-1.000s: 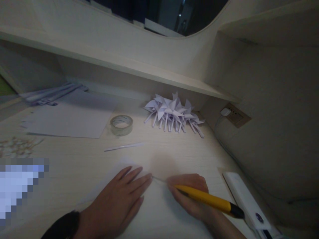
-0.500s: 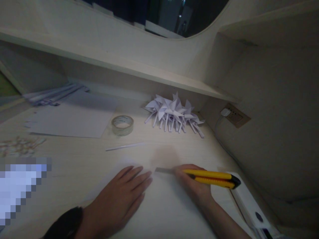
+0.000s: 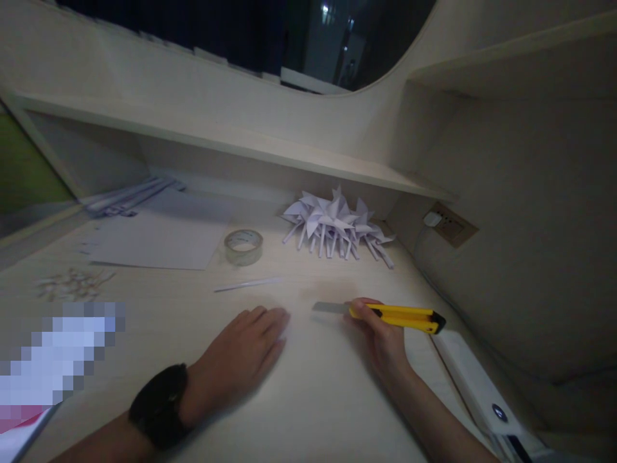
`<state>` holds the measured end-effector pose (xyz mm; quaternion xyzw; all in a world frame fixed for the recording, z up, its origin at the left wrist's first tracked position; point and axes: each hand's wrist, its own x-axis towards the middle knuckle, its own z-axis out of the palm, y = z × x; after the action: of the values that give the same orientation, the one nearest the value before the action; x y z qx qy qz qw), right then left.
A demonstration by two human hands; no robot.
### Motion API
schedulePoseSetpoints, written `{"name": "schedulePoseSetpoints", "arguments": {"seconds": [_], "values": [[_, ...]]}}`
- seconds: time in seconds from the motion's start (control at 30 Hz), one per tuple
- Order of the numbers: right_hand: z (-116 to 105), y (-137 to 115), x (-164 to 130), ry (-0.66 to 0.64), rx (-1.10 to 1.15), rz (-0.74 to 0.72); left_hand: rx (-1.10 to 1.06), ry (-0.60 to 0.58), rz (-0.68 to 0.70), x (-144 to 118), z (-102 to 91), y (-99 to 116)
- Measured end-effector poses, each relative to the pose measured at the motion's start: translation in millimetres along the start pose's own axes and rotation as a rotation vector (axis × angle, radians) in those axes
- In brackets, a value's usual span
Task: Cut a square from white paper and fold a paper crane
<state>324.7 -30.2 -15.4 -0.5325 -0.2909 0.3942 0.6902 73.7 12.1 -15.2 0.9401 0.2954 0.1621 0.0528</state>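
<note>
My right hand [image 3: 380,328] is closed round a yellow utility knife [image 3: 405,317]. The knife's blade [image 3: 330,307] is out and points left, just above the desk. To the left of the blade tip, my left hand [image 3: 245,347] rests low on the desk with its fingers bent and drawn together. Whatever may be under or between those fingers is hidden. A thin white paper strip [image 3: 248,284] lies just beyond my left hand. Behind it stands a roll of clear tape [image 3: 243,247].
White paper pinwheels [image 3: 332,222] are heaped at the back. Paper sheets [image 3: 159,231], rolled paper sticks [image 3: 139,193] and a pile of small bits [image 3: 74,283] lie left. A blurred-out bright object [image 3: 53,360] is front left. A white device [image 3: 475,379] and a plugged socket [image 3: 453,225] are right.
My left hand's fingers have gone from stretched out to bent and drawn together. The right hand has lifted the knife slightly back from the left fingertips. The view has shifted a little.
</note>
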Motion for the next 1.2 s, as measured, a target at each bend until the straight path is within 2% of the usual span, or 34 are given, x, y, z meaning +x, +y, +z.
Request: {"name": "schedulePoseSetpoints", "arguments": {"seconds": [0.07, 0.17, 0.23, 0.3, 0.47, 0.53, 0.63, 0.73, 0.83, 0.93, 1.0, 1.1, 1.2], "values": [[-0.2, 0.5, -0.4, 0.003, 0.016, 0.007, -0.02, -0.015, 0.022, -5.0, -10.7, -5.6], [0.4, 0.4, -1.7, -0.002, 0.042, 0.03, -0.081, -0.054, 0.18, -17.7, -25.1, -10.8], [0.7, 0.4, -2.4, -0.005, 0.051, 0.039, -0.081, -0.048, 0.216, -27.3, -28.9, -11.6], [1.0, 0.5, -2.6, -0.005, 0.049, 0.036, -0.05, -0.056, 0.177, -36.0, -27.4, -11.2], [2.2, -0.1, -2.8, -0.009, 0.028, 0.026, 0.112, -0.048, -0.028, -47.9, -17.4, -8.4], [2.4, -0.3, -3.2, -0.016, 0.02, 0.035, 0.112, -0.025, -0.051, -48.2, -17.3, -4.5], [2.3, 0.9, -3.7, -0.038, 0.014, 0.046, 0.019, -0.016, 0.068, -45.2, -21.3, 5.8], [3.0, 2.7, -4.7, -0.051, -0.005, 0.049, -0.042, -0.065, 0.229, -42.4, -22.7, 15.9], [5.4, 3.2, -8.1, -0.057, -0.046, 0.025, -0.019, -0.106, 0.194, -43.2, -17.6, 18.7], [7.0, 0.8, -14.1, -0.128, -0.148, -0.027, 0.037, -0.118, 0.065, -44.3, -11.3, 15.9], [6.2, -2.6, -18.2, -0.192, -0.286, -0.075, 0.042, -0.116, 0.03, -42.6, -10.0, 14.5], [2.3, -9.9, -22.1, -0.351, -0.495, -0.15, -0.031, -0.107, 0.102, -36.9, -12.0, 14.7], [-1.4, -16.2, -23.6, -0.522, -0.583, -0.221, -0.094, -0.106, 0.184, -33.3, -13.6, 14.4]]}}
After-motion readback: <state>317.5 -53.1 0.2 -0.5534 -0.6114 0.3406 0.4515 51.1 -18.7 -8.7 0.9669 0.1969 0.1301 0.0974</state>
